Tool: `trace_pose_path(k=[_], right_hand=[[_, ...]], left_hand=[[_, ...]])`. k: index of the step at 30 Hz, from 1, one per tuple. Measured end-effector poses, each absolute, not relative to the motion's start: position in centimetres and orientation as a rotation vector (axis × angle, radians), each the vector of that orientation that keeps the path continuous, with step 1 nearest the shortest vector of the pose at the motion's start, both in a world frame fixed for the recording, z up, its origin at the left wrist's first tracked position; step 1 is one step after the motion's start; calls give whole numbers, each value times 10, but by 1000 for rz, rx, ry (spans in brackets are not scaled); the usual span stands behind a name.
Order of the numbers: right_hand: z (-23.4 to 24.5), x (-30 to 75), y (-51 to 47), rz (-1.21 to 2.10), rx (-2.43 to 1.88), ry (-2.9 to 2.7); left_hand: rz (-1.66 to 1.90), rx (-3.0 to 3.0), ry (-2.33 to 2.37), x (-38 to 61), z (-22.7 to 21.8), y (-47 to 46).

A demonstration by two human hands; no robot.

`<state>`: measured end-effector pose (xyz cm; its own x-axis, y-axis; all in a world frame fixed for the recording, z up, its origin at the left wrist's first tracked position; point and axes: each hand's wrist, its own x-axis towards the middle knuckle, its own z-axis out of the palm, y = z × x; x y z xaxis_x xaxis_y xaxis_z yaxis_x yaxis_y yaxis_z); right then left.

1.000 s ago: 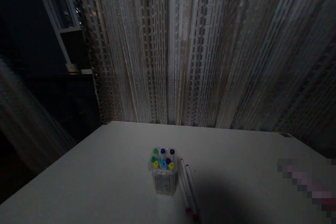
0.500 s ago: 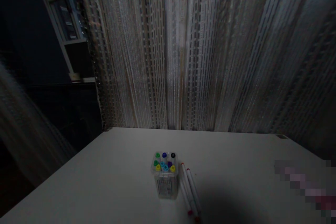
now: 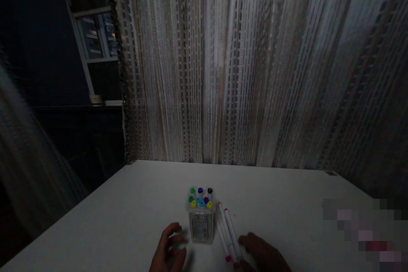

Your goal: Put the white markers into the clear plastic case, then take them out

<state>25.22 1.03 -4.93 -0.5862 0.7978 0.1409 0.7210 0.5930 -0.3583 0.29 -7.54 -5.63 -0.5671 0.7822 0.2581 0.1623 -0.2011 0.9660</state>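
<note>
A clear plastic case [image 3: 201, 226] stands upright on the white table, filled with several markers whose green, blue, black, purple and yellow ends point up. My left hand [image 3: 168, 250] is just left of the case, fingers curved and apart, holding nothing. To the right of the case lie about three loose white markers [image 3: 230, 234] with red, orange and pink ends, side by side and slanting toward me. My right hand [image 3: 263, 251] reaches in at their right side, thumb and index finger apart. Whether its fingertips touch the nearest marker, I cannot tell.
The white table [image 3: 153, 195] runs back to a striped string curtain [image 3: 219, 72]. A blurred-out pinkish patch [image 3: 366, 238] covers the right side. At the far left is a window [image 3: 95, 38] with a small cup-like object on its sill. The room is dim.
Both my hands have come into view from below, the left beside the case and the right beside the loose markers. The view has shifted slightly; the case and markers lie as before.
</note>
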Motion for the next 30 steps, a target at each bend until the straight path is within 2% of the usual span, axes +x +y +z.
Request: trace_pose_path(k=[7,10,16,25,30], right_hand=[[55,212,13,381,-991,-2508],[76,194,14,364,-903,-2549],[78,174,26,338,-891,-2647],[76,162,33,211,-1024,-2651],[80,161,26,187,-940,-2661]], left_hand=[[1625,1347,1273,-2,-52,-35],[1645,1343,1148,-1,-61,-22],[1663,1252,1127,-4,-85,-13],[1662,1260,1158,-9,-93,-14],[1655,1240,1166,-10,-100,-13]])
